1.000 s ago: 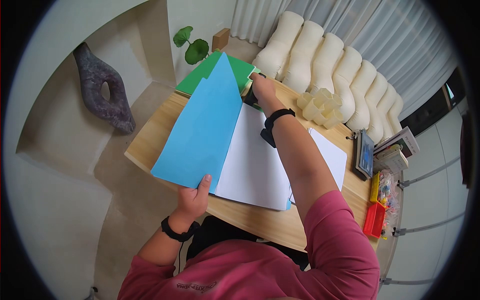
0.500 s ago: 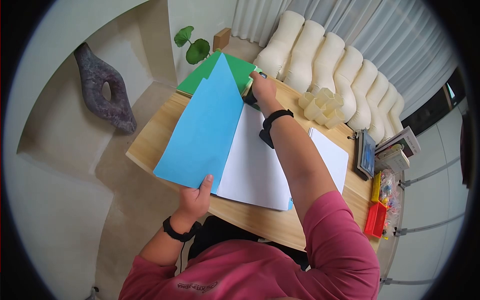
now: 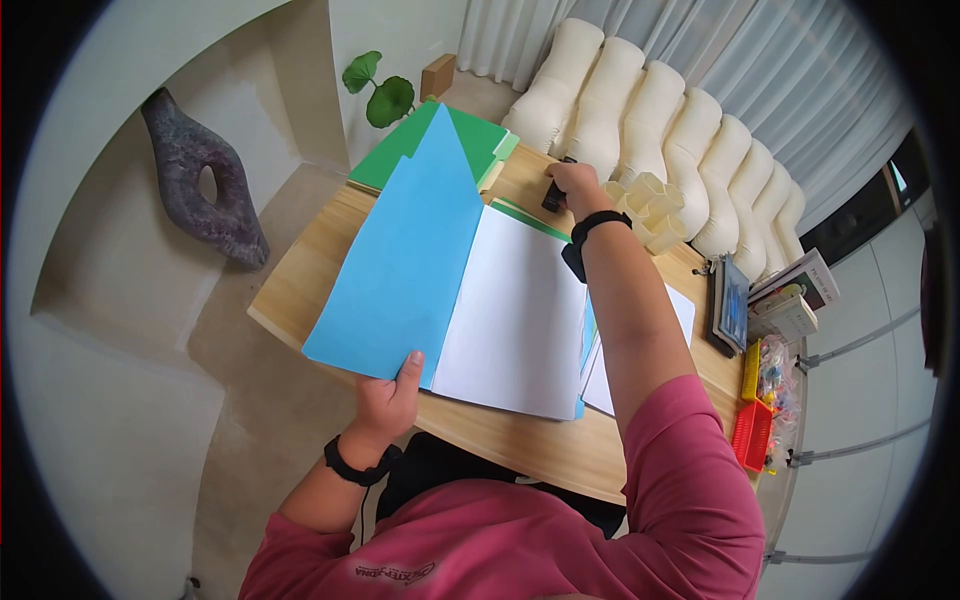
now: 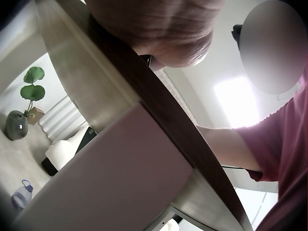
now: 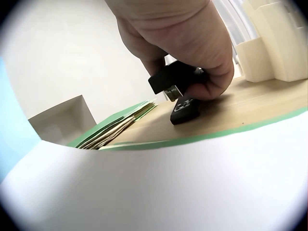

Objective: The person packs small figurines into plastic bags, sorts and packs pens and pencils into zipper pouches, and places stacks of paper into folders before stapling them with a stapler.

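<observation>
My left hand pinches the lower edge of a blue folder's raised cover, thumb on the inner face. Beside that cover, a stack of white paper lies inside the folder. My right hand grips a black stapler beyond the far edge of the paper, low over the wooden table. In the right wrist view the stapler's jaws stand apart at the front, with thumb and fingers around its rear part. The left wrist view shows only the heel of the left hand near the table edge.
Green folders are stacked at the far left of the table. Cream hexagonal tubes stand just right of my right hand. More white sheets lie under my right forearm. Books and a red basket line the right edge.
My right hand has moved right with the stapler, away from the paper's far edge and towards the cream tubes. The left hand and the blue cover have barely moved.
</observation>
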Tool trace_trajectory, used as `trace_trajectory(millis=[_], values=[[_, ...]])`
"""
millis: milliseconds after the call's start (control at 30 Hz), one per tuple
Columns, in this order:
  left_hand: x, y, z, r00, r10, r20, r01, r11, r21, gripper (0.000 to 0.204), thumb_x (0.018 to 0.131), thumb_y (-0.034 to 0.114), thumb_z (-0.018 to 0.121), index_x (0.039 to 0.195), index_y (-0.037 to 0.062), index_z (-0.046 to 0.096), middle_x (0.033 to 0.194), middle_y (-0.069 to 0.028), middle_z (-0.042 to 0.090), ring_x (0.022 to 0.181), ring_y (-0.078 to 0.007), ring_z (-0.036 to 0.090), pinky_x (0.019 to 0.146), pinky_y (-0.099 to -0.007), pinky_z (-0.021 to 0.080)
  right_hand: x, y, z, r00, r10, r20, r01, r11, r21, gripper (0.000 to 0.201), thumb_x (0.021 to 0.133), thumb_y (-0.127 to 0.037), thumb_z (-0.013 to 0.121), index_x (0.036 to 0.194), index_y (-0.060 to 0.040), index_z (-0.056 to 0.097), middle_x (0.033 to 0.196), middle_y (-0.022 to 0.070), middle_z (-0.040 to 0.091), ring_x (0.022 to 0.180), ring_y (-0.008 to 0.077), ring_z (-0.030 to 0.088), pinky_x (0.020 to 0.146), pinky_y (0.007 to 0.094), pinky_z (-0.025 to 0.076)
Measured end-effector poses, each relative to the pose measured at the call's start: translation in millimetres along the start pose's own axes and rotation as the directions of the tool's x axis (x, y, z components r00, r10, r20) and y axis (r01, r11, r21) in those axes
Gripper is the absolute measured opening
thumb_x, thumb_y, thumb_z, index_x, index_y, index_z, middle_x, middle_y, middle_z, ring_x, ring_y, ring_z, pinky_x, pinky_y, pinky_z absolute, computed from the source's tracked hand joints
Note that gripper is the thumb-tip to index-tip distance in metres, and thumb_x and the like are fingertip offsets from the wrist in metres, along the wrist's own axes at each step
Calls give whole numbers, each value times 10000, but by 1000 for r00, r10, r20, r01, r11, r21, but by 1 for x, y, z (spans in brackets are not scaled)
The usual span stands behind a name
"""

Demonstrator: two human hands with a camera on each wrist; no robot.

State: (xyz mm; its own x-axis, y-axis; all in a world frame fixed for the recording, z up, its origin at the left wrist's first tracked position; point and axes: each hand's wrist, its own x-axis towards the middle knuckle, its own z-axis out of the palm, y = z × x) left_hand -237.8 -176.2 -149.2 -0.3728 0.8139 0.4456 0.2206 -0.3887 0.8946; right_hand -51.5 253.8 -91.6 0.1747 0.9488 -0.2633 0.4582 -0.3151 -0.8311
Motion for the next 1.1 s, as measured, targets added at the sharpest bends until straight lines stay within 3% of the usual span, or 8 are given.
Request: trace_trajectory(millis=[100, 267, 667, 767, 800, 900, 1033, 1100], values=[[-1, -2, -3, 999, -12, 33, 12, 1000, -19, 230, 1080, 34, 608, 1273, -74, 671, 1208, -107, 713, 1094, -195, 646, 1007, -354, 505, 14, 10, 2, 998, -17, -67, 11, 996, -90, 348, 851, -240, 823, 1014, 54, 734, 969, 168, 739, 817, 295, 735, 667, 431, 599], [0, -1, 1, 1000, 2, 4, -2, 1000, 2, 209, 1075, 47, 618, 1232, -75, 681, 1149, -120, 722, 1035, -219, 656, 971, -369, 519, -1, 10, 0, 973, -162, -161, 124, 966, -225, 371, 845, -195, 739, 1086, 87, 756, 1117, 308, 768, 1071, 406, 769, 944, 434, 588], [0, -2, -3, 998, -10, 55, 8, 1000, 27, 223, 1047, 62, 665, 1227, -66, 694, 1160, -137, 733, 1051, -281, 679, 970, -395, 528, -47, -14, -38, 964, -260, -65, 239, 943, -230, 575, 830, -469, 845, 1002, 71, 751, 986, 244, 781, 923, 380, 768, 874, 440, 586], [10, 17, -4, 965, 19, 260, -72, 978, 193, 412, 1074, 313, 673, 1274, -46, 694, 1212, -182, 732, 1102, -371, 689, 995, -430, 536, -51, -9, -67, 902, -401, -161, 376, 912, -164, 501, 839, -454, 857, 952, 15, 723, 790, 101, 726, 690, 211, 715, 605, 363, 547], [19, 30, 0, 947, 172, 270, -237, 943, 232, 552, 1076, 460, 607, 1306, -36, 689, 1260, -206, 721, 1143, -406, 681, 1012, -447, 536, -63, -8, -85, 939, -334, -87, 332, 942, -39, 433, 881, -429, 839, 989, -32, 704, 801, 51, 698, 647, 144, 672, 533, 309, 472], [22, 29, -2, 876, 337, 344, -435, 860, 267, 873, 1059, 750, 406, 1392, -16, 662, 1398, -246, 680, 1273, -439, 659, 1050, -473, 536, -113, -2, -138, 958, -287, -20, 287, 950, 121, 462, 896, -436, 813, 1057, -16, 706, 919, 101, 739, 698, 177, 718, 592, 364, 517], [9, 21, 0, 951, 203, 232, -243, 957, 159, 777, 1044, 669, 561, 1383, -23, 662, 1348, -217, 696, 1091, -338, 699, 949, -410, 558, -176, 29, -192, 965, -215, 152, 203, 975, 90, 420, 950, -428, 778, 1103, -45, 696, 926, 52, 711, 741, 173, 727, 556, 319, 469], [7, 17, 8, 994, -49, 95, 13, 937, 350, 618, 1029, 509, 696, 1331, -29, 677, 1281, -200, 701, 994, -301, 689, 888, -382, 560, -220, 45, -205, 957, -184, 225, 190, 982, -6, 408, 969, -441, 761, 1080, -54, 697, 936, 48, 715, 756, 170, 734, 555, 302, 471]])
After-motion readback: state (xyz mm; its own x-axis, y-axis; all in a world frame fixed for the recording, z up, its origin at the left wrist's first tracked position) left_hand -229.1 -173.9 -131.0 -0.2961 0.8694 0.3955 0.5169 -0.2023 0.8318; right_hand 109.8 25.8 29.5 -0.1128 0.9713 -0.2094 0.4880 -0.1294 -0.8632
